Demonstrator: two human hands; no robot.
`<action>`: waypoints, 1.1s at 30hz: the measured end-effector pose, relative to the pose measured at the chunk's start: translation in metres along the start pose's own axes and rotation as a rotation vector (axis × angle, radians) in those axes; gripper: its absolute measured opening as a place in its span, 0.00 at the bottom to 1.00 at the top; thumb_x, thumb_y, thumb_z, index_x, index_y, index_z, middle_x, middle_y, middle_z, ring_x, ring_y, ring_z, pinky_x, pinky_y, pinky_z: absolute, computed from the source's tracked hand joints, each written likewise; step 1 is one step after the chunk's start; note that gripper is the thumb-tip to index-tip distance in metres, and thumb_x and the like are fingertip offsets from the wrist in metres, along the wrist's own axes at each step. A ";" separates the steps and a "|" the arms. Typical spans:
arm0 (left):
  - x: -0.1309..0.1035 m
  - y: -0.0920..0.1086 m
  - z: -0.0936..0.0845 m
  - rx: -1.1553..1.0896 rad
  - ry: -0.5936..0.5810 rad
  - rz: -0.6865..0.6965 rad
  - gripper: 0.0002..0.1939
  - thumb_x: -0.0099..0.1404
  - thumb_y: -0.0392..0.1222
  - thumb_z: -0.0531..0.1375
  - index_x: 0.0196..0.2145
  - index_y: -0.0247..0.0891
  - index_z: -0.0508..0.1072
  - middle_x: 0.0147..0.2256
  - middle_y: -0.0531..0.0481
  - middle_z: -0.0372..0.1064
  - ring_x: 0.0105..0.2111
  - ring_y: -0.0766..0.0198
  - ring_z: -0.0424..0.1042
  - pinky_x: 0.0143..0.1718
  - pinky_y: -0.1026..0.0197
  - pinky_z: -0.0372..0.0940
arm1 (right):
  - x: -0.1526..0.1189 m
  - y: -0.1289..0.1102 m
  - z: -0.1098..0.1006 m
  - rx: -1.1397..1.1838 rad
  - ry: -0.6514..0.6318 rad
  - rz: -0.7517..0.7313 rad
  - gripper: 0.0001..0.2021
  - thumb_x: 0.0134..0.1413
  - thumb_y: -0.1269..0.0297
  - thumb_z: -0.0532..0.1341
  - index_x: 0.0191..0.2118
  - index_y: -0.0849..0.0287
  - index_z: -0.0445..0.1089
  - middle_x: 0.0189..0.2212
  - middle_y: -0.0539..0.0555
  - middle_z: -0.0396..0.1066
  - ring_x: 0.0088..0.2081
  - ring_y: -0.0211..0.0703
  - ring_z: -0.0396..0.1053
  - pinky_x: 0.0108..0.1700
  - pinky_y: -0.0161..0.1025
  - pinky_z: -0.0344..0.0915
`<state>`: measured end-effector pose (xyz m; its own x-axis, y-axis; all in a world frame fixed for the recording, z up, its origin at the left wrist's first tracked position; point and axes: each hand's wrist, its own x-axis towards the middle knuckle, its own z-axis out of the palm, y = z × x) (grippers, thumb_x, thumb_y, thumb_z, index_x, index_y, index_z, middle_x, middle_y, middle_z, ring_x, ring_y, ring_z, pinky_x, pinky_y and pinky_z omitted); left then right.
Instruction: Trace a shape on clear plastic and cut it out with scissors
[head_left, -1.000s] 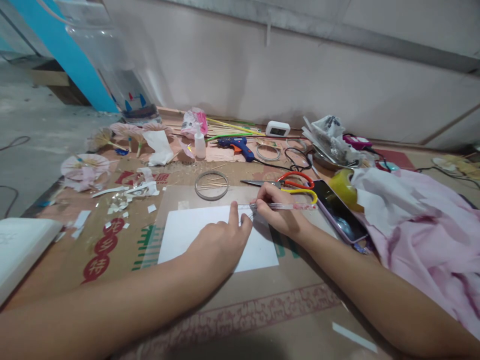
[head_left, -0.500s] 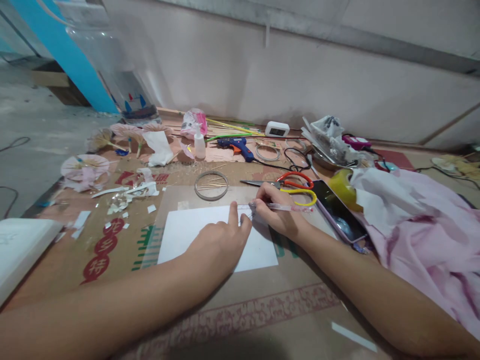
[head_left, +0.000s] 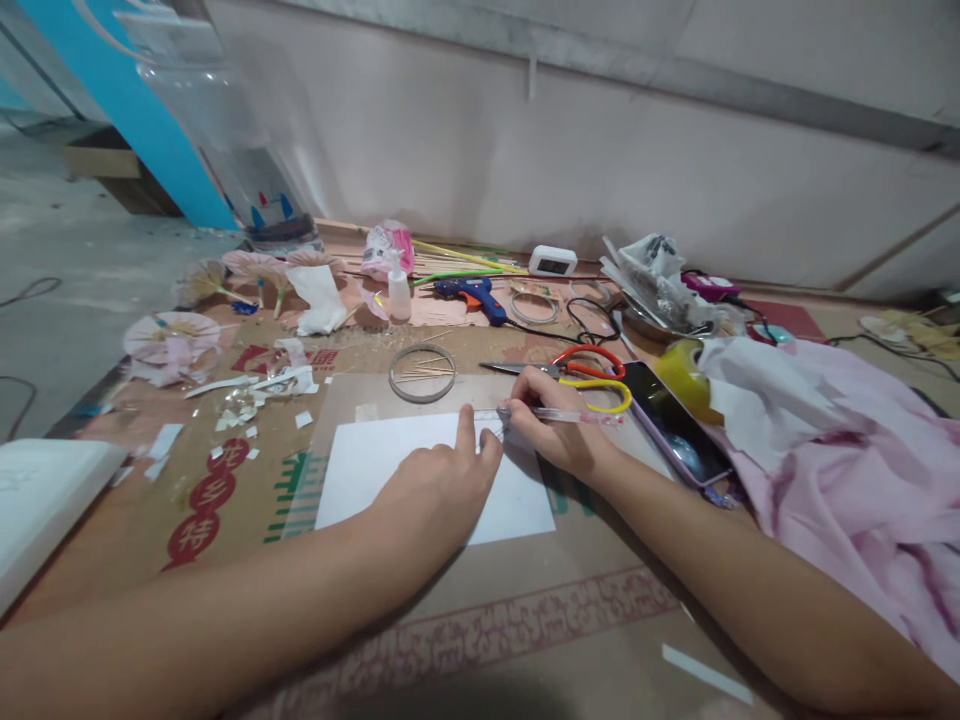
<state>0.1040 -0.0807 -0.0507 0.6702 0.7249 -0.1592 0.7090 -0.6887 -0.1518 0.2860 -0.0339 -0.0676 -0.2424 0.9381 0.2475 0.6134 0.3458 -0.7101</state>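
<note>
A white sheet of paper [head_left: 375, 455] lies on a clear mat over printed cardboard. My left hand [head_left: 448, 480] rests on it with its index finger and thumb spread near the top edge. Closed around a clear pen [head_left: 566, 414], my right hand [head_left: 551, 425] sits at the sheet's upper right corner, where the pen's tip meets small dark lines. Just beyond that hand are scissors [head_left: 577, 370] with one red and one yellow handle. A grey ring [head_left: 421, 397] with thin sticks [head_left: 424, 370] lies past the top of the sheet.
A phone [head_left: 679, 425] and pink-white cloth [head_left: 840, 450] lie at the right. Farther back are a blue glue gun [head_left: 480, 295], a small bottle [head_left: 399, 290] and a cord. Paper scraps [head_left: 303, 419] and a white box [head_left: 45, 500] are at the left.
</note>
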 end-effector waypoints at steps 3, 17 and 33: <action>0.001 -0.001 -0.001 -0.006 -0.004 0.004 0.27 0.64 0.26 0.48 0.61 0.26 0.61 0.63 0.17 0.51 0.27 0.56 0.77 0.23 0.56 0.71 | 0.000 0.000 0.000 0.004 -0.006 0.008 0.05 0.52 0.69 0.56 0.27 0.56 0.59 0.21 0.45 0.61 0.23 0.37 0.58 0.27 0.35 0.53; 0.003 -0.023 -0.010 -0.070 0.078 0.046 0.14 0.68 0.29 0.48 0.47 0.31 0.69 0.48 0.35 0.71 0.29 0.58 0.75 0.25 0.59 0.67 | -0.001 -0.001 -0.001 0.038 0.003 0.019 0.05 0.52 0.67 0.56 0.27 0.56 0.59 0.21 0.46 0.61 0.24 0.37 0.58 0.27 0.35 0.53; 0.027 -0.039 -0.029 0.024 0.087 0.026 0.13 0.64 0.26 0.50 0.39 0.29 0.74 0.37 0.39 0.72 0.34 0.57 0.75 0.33 0.59 0.66 | -0.006 0.006 -0.002 0.079 0.000 -0.104 0.04 0.53 0.69 0.57 0.29 0.57 0.61 0.23 0.45 0.63 0.24 0.36 0.59 0.28 0.34 0.53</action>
<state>0.1010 -0.0342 -0.0206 0.7056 0.7043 -0.0787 0.6862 -0.7067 -0.1720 0.2932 -0.0376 -0.0720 -0.3013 0.8972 0.3228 0.5241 0.4387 -0.7299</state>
